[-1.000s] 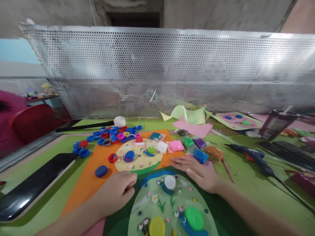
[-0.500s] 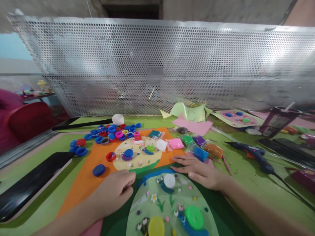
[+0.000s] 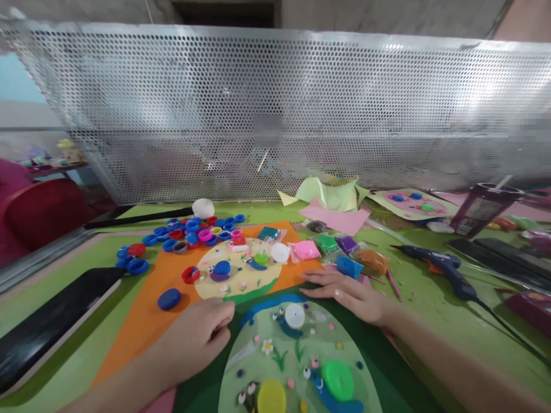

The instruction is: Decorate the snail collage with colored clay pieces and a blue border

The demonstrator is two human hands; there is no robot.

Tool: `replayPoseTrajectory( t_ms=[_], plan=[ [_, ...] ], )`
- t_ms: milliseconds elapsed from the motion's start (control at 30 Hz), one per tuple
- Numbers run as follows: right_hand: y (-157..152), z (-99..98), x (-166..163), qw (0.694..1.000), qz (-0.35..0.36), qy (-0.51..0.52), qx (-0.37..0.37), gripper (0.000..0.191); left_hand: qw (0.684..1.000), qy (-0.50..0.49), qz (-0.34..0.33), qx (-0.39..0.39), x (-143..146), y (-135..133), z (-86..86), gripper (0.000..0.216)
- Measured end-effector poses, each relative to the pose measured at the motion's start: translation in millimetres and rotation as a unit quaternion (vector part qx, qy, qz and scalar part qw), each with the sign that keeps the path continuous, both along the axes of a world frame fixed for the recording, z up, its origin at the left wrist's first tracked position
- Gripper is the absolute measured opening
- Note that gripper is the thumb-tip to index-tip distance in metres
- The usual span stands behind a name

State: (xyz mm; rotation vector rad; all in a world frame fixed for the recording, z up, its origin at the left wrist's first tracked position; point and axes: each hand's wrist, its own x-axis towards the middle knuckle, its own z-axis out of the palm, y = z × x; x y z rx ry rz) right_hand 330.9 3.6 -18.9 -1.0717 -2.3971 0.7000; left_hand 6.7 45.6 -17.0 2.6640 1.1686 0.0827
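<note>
A green craft picture (image 3: 258, 361), rounded and edged with blue at the top, lies in front of me. Bottle-cap snails decorate it, with a white cap (image 3: 295, 316), a bright green cap (image 3: 338, 380) and a yellow cap (image 3: 271, 396) as shells. Beside its left edge rests my left hand (image 3: 200, 332), fingers curled in and nothing visible in them. My right hand (image 3: 348, 293) lies open and palm down at the upper right edge, fingers stretched towards the orange sheet (image 3: 142, 321). A second, cream snail picture (image 3: 232, 281) sits on that sheet just beyond both hands.
Loose bottle caps (image 3: 138, 267) are heaped at the back left, near a black phone-like object (image 3: 55, 327). Bagged clay (image 3: 305, 250) in several colours lies beyond my right hand. To the right are a glue gun (image 3: 447, 268) and a dark cup (image 3: 486, 209). A perforated metal panel (image 3: 344, 109) stands behind.
The view has shifted slightly, so everything sits a little further left. Both hands keep nearly the same place and pose on the craft sheets.
</note>
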Motion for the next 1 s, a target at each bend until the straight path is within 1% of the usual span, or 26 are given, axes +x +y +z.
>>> replayPoseTrajectory(
  t_ms=[200, 400, 600, 800, 900, 1000],
  plan=[
    [1.6, -1.2, 0.4, 1.0, 0.014, -0.016, -0.005, 0.046, 1.0, 0.005, 0.002, -0.005, 0.8, 0.3, 0.9, 0.018],
    [2.8, 1.8, 0.8, 1.0, 0.015, 0.0, -0.005, 0.059, 1.0, 0.006, 0.001, -0.004, 0.9, -0.1, 2.0, 0.019],
    [1.5, 1.5, 1.3, 1.0, -0.009, 0.008, -0.009, 0.06, 1.0, 0.009, -0.004, -0.008, 0.0, -1.0, 1.4, 0.019],
    [2.6, 1.3, 1.5, 1.0, 0.005, -0.008, -0.025, 0.055, 1.0, 0.011, -0.011, -0.007, 0.8, 0.4, 1.5, 0.019],
    [3.6, 1.9, 2.6, 1.0, 0.003, 0.018, -0.018, 0.057, 1.0, 0.012, -0.01, -0.006, 1.3, 0.4, 1.7, 0.019],
    [3.0, 3.4, 4.0, 0.999, 0.014, 0.051, -0.012, 0.056, 1.0, 0.011, -0.009, -0.005, 0.8, -0.6, 1.4, 0.02]
  ],
)
